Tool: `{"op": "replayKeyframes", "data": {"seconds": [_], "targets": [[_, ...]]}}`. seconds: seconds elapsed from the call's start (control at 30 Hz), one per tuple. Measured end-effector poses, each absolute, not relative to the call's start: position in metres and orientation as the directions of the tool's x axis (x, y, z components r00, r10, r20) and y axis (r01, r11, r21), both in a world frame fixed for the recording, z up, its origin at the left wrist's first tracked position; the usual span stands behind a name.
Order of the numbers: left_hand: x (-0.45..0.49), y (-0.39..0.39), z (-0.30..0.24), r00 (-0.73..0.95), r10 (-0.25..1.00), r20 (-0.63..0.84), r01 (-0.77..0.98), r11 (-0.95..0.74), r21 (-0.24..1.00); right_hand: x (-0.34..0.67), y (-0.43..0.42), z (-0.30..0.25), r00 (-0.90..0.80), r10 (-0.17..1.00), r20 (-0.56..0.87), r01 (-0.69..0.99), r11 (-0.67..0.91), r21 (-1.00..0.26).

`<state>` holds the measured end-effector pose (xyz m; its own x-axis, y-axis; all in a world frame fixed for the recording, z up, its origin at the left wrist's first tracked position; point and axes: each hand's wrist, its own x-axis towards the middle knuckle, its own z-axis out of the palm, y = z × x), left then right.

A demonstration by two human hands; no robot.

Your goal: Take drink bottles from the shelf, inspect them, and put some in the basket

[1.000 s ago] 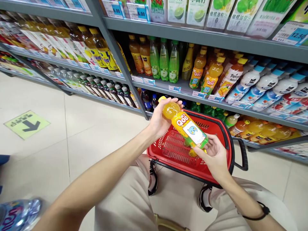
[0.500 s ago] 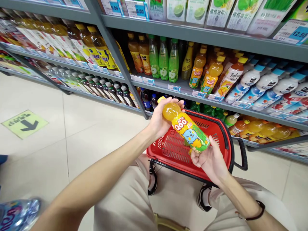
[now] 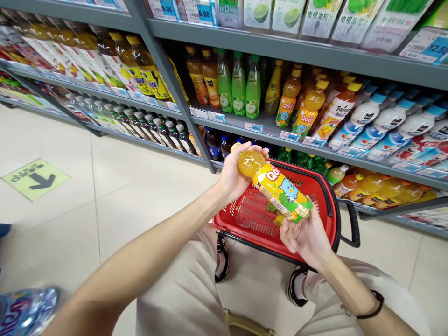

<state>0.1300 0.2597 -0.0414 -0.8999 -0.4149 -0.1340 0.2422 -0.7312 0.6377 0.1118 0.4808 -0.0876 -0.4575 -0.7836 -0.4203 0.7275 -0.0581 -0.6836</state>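
A bottle of orange Qoo juice lies tilted between my two hands, its yellow cap up and to the left. My left hand is closed around the neck end. Lower right, my right hand grips the base between thumb and fingers. The label faces me, with a blue cartoon figure and part of a barcode strip showing. Beneath the bottle stands a red shopping basket with a black rim; something yellow-green inside it is mostly hidden by the bottle.
Ahead is a grey shelf of drinks, including more Qoo bottles and green apple-drink bottles. The basket's black handle sticks out right. At lower left is a clear plastic pack. A floor arrow sign lies left.
The juice bottle has turned about its long axis, so the logo has rolled upward and the barcode strip now shows. My right fingers have shifted slightly at its base.
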Motion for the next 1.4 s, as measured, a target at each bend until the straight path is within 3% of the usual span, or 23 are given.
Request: {"op": "replayKeyframes", "data": {"seconds": [0.2,0.33,0.53,0.7,0.97,1.13,1.27,1.4], "targets": [[0.128,0.259,-0.045,-0.906,-0.402,-0.134,0.239,-0.746,0.622,0.109,0.481,-0.087,-0.424,-0.806,-0.412,0.718,-0.023,-0.695],[0.126,0.258,-0.044,-0.886,-0.445,-0.129,0.258,-0.706,0.659,0.109,0.481,-0.086,-0.476,-0.816,-0.328,0.633,-0.059,-0.772],[0.126,0.256,-0.048,-0.865,-0.482,-0.138,0.257,-0.663,0.703,0.111,0.477,-0.087,-0.711,-0.678,-0.189,0.44,-0.219,-0.871],[0.126,0.253,-0.05,-0.861,-0.481,-0.165,0.248,-0.681,0.689,0.108,0.478,-0.089,-0.761,-0.641,-0.101,0.337,-0.257,-0.906],[0.127,0.253,-0.047,-0.866,-0.47,-0.171,0.261,-0.716,0.647,0.115,0.479,-0.096,-0.82,-0.521,0.238,-0.097,-0.283,-0.954],[0.127,0.253,-0.047,-0.886,-0.435,-0.164,0.258,-0.754,0.604,0.113,0.48,-0.1,-0.796,-0.509,0.329,-0.245,-0.225,-0.943],[0.129,0.257,-0.04,-0.895,-0.412,-0.172,0.265,-0.799,0.54,0.114,0.477,-0.106,-0.799,-0.518,0.305,-0.227,-0.21,-0.951],[0.13,0.261,-0.036,-0.88,-0.429,-0.204,0.282,-0.817,0.503,0.119,0.472,-0.11,-0.822,-0.563,0.088,0.045,-0.218,-0.975]]}}
